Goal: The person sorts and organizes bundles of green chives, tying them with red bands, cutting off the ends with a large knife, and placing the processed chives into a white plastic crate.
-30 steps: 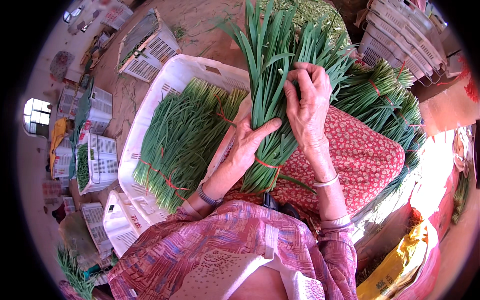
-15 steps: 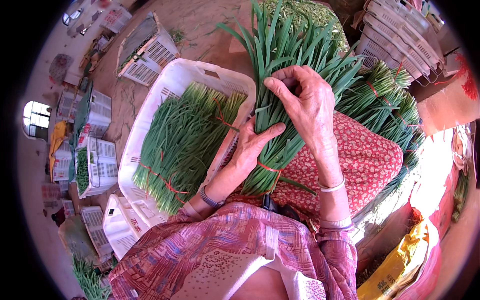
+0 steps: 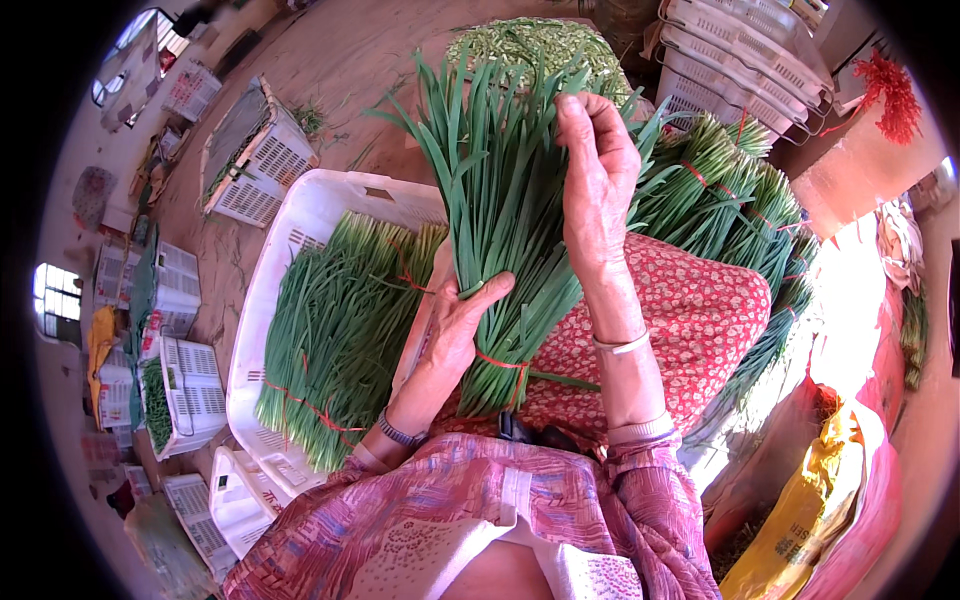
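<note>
A bundle of garlic chives stands tilted over my lap, pale cut ends toward me and green leaves fanning away. A red tie circles it near the cut ends. My left hand wraps the bundle above this tie, thumb across the front, its other fingers hidden behind. At the right side of the leaves, my right hand is raised with thumb and fingers pinched; whether a leaf is between them I cannot make out. More tied chives lie in the white plastic crate left of my lap.
Beyond my right knee several tied chive bundles are piled. Stacked white crates stand behind them. A heap of pale green trimmings lies ahead. More crates sit at left, and a yellow sack at lower right.
My right hand has moved from over the leaves to their right side, toward the tips. My left hand still grips the bundle. The whole view has shifted slightly.
</note>
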The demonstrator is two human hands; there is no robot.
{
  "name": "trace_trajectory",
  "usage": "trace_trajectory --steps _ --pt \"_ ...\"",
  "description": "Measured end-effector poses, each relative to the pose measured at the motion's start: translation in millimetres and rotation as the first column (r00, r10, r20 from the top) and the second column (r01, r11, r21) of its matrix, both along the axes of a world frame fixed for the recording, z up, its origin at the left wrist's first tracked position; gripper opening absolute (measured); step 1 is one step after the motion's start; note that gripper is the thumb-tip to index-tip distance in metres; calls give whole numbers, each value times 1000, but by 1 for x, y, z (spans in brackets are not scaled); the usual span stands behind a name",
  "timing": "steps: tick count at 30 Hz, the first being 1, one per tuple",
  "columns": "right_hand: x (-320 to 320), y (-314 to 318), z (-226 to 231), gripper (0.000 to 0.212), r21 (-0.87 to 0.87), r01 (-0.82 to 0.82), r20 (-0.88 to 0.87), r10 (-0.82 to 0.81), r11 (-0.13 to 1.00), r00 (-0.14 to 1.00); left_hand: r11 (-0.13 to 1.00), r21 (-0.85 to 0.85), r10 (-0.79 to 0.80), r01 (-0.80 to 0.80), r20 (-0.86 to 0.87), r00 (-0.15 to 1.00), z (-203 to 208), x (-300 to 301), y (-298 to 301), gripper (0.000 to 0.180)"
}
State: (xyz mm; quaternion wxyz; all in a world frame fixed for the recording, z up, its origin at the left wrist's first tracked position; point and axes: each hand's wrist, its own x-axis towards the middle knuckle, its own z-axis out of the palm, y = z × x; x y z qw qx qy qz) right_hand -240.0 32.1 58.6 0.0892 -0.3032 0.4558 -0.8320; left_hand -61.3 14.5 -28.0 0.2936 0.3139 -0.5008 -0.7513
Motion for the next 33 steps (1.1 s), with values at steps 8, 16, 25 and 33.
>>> trace_trajectory --steps 8,16,25,33 --pt "-76 40 8 24 351 46 -257 49 935 965 998 -65 -1 1 -7 1000 -2 3 -1 41" --pt "-88 34 -4 33 471 477 -760 67 742 646 996 -86 -23 26 28 999 6 0 3 43" --pt "-88 27 -16 27 492 428 -724 83 758 685 998 -61 -20 21 15 1000 1 0 1 43" --pt "-79 18 -19 26 479 455 -726 47 751 686 999 -44 -18 17 -10 1000 2 2 2 43"
